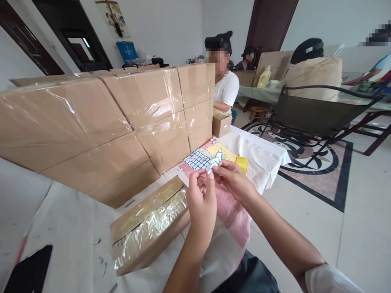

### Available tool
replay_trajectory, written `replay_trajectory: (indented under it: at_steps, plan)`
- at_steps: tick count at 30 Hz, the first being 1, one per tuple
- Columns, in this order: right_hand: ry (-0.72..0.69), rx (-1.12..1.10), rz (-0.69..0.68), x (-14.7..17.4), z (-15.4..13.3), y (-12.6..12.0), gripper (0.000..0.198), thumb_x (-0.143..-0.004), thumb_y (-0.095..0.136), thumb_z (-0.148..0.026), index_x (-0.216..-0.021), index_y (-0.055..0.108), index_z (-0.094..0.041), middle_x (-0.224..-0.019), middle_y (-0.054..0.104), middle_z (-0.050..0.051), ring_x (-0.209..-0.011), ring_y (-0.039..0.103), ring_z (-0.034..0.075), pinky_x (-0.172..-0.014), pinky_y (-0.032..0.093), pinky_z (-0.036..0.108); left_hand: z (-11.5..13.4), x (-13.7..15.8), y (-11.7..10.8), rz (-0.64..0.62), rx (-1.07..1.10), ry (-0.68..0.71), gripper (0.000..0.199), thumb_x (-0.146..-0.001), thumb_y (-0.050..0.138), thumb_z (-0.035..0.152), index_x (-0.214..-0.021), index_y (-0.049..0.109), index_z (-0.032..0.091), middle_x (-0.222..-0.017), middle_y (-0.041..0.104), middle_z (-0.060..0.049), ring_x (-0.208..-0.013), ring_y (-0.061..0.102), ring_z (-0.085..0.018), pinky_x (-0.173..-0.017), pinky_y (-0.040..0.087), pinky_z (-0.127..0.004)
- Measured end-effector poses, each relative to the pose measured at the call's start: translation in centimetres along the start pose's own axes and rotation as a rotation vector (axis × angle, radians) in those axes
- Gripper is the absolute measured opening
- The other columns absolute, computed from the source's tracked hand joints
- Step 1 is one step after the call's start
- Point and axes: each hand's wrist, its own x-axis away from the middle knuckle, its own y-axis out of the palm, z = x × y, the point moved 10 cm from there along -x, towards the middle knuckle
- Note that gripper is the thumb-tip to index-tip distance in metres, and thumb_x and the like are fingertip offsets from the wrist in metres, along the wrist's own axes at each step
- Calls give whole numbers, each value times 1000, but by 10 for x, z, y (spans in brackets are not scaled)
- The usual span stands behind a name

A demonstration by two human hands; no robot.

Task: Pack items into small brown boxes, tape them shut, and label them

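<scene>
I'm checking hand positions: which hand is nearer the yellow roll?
Right. The right hand is just in front of the yellow roll; the left hand is farther off, to its left.

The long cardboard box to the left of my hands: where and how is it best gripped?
Probably grip the cardboard box by its two long sides, one palm on each, coming from above: it is narrow, lies flat, and its taped top shows no handle. One long side is hidden.
</scene>
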Motion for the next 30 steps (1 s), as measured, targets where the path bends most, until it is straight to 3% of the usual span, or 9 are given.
replay_trajectory:
  at_steps: [4,9,14,16,20,23,24,27,30]
  plan:
    - [-36,-13,30,19,-1,-4,34,-79,81,-40,-67,57,-18,-58,43,-5,-55,34,9,-54,23,26,-2,-2,5,-38,-63,26,30,-95,56,44,-76,57,20,-62,49,5,-58,46,-10,-56,38,-23]
    - [-166,76,151,26,-6,-17,31,-81,79,-41,-72,59,-19,-66,48,-4,-59,34,10,-55,26,27,-1,7,6,-43,-180,65,29,-95,56,41,-74,54,21,-61,48,6,-57,44,-10,-56,35,-23]
    - [-283,119,344,34,-19,-45,30,-92,66,-42,-75,51,-21,-63,41,-5,-57,33,11,-55,26,26,1,10,-31,211,-162,58,25,-94,58,42,-80,57,21,-60,49,7,-54,43,-9,-52,36,-22]
    - [-284,220,341,30,-20,-47,30,-94,62,-42,-76,50,-22,-63,41,-5,-57,34,11,-55,27,26,1,10,-45,259,-95,21,27,-93,59,43,-78,56,21,-56,45,8,-51,41,-8,-50,34,-21]
    - [-237,687,146,-19,-6,-22,28,-100,47,-38,-77,46,-22,-68,50,-3,-63,47,13,-60,36,26,17,17,-74,394,-107,56,27,-90,64,43,-76,58,20,-55,43,8,-51,40,-8,-48,32,-21]
    - [-9,1321,-48,-87,34,-7,30,-105,34,-31,-91,57,-19,-93,68,6,-86,62,17,-72,45,26,28,26,-95,507,-164,83,27,-88,65,43,-75,58,20,-53,42,8,-50,40,-8,-48,33,-22]
    - [75,1422,-100,-108,46,-7,29,-105,36,-30,-95,61,-17,-101,70,8,-93,64,19,-76,47,27,31,28,-99,520,-183,91,27,-89,65,43,-75,59,20,-53,42,8,-50,40,-8,-49,34,-22]
    - [259,1550,-193,-159,75,-9,23,-100,56,-32,-108,66,-13,-114,69,11,-101,66,22,-86,53,34,33,31,-107,510,-207,120,27,-89,65,42,-75,59,21,-53,44,8,-49,41,-8,-49,34,-22]
    - [395,1640,-235,-182,95,-15,31,-97,64,-36,-119,64,-14,-121,66,10,-104,66,22,-91,57,43,25,33,-114,500,-187,94,28,-88,66,44,-74,59,20,-52,45,8,-48,41,-8,-47,33,-22]
